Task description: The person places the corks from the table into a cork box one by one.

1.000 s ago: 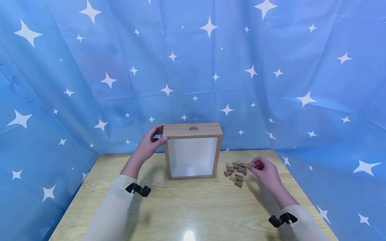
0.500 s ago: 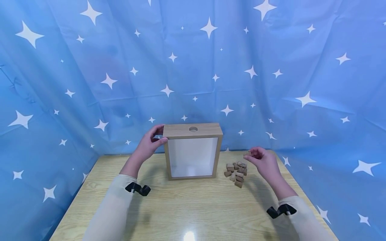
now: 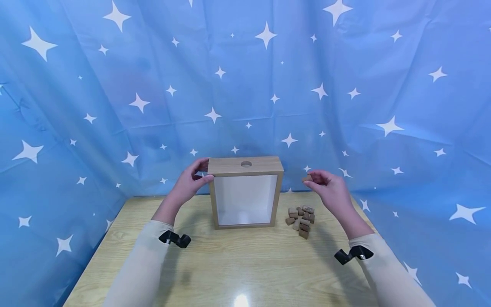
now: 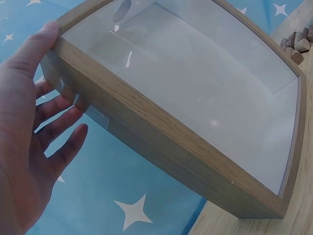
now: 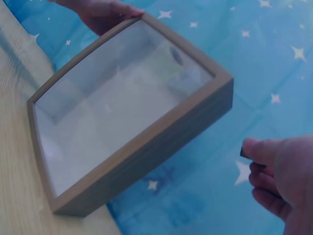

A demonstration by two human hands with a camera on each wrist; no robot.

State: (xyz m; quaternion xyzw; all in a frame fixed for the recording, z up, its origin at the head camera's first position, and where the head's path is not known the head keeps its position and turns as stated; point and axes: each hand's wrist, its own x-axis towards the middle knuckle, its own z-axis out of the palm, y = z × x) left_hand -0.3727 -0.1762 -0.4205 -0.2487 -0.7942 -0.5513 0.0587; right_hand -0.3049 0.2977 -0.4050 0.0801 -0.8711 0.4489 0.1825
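Observation:
A shallow wooden box frame [image 3: 264, 164] with a clear front and white inside stands upright on the table. Its top has a round hole [image 3: 246, 164]. My left hand [image 3: 188, 184] holds the upper left corner, thumb on the front edge and fingers behind, as the left wrist view shows. To the right of the box, my right hand [image 3: 333, 192] is raised and pinches a small cork [image 3: 307, 178] between thumb and fingers. In the right wrist view only a dark end of the cork [image 5: 243, 152] shows. Below that hand lies a pile of corks [image 3: 304, 227].
The light wooden table [image 3: 238, 256] carries the box and the pile. Behind it hangs a blue curtain [image 3: 245, 85] with white stars, close to the table's back edge. A black wrist camera [image 3: 174, 238] sits on the left sleeve, another on the right.
My right hand has lifted a cork off the pile, moving up and a little left toward the box's top height. The left hand and the box have stayed put.

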